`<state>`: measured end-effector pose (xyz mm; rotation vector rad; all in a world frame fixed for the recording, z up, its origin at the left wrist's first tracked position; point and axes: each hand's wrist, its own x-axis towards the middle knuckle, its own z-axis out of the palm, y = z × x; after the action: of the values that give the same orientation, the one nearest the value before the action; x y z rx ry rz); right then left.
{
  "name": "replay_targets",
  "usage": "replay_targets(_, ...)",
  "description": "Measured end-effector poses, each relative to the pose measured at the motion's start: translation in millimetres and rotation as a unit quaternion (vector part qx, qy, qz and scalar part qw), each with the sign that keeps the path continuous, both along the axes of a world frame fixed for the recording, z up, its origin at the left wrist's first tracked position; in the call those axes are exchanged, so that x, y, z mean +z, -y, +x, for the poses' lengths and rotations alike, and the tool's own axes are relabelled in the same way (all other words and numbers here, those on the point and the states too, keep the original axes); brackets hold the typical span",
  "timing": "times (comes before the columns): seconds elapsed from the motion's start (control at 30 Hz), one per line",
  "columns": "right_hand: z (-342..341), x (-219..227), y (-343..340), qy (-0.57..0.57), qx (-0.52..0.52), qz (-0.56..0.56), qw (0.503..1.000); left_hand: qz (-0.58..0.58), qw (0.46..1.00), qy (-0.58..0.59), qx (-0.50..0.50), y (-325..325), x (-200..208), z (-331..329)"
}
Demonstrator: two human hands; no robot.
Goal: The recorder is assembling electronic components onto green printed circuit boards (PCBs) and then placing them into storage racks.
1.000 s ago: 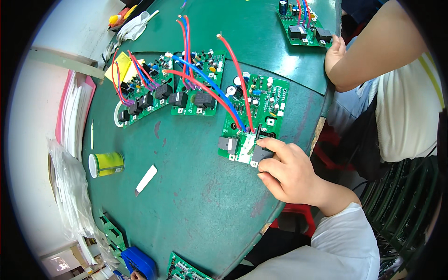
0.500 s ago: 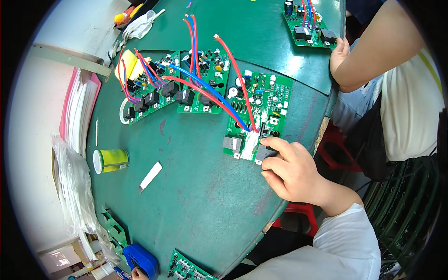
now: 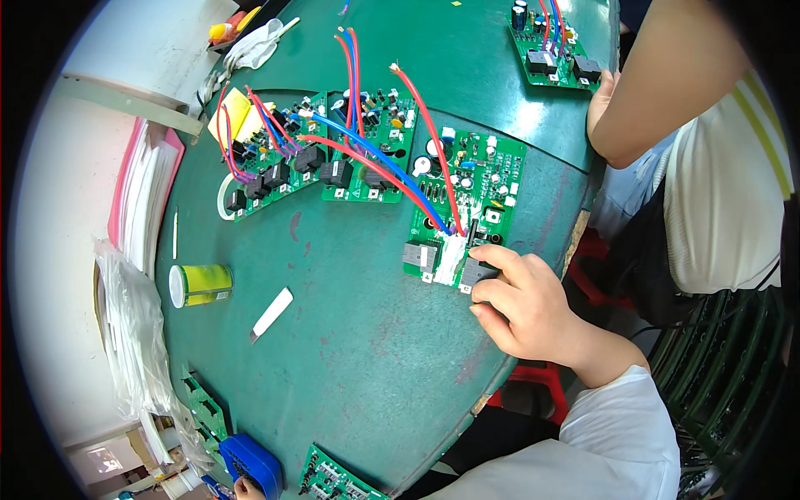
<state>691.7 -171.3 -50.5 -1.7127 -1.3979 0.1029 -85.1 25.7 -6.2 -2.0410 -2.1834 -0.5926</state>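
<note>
While the right hand (image 3: 529, 300) clamps a circuit board (image 3: 479, 192), wires (image 3: 398, 167) arch leftward. The left hand's (image 3: 247, 489) grip is unclear.

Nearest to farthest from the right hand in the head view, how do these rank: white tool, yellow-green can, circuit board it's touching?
1. Circuit board: touching the right hand.
2. White tool: left of the hand.
3. Yellow-green can: farther left.

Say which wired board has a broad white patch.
The board at the wearer's right hand: white material lies between its two dark blocks. The other wired boards show no such patch.
</note>
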Motion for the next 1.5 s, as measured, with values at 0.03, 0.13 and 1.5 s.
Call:
replay_targets(0.03,1,0,0,0.003,-0.001,0.001,1.000,-0.003,1.000,-0.008,0.005,1,-2,3)
replay_targets(0.13,2,2,0,0.004,0.001,-0.006,1.000,0.006,1.000,-0.009,0.005,3,-4,8)
replay_targets(1.5,-70,16,-30,0.025,0.226,0.022,0.974,0.020,0.992,0.120,0.015,25,-9,45)
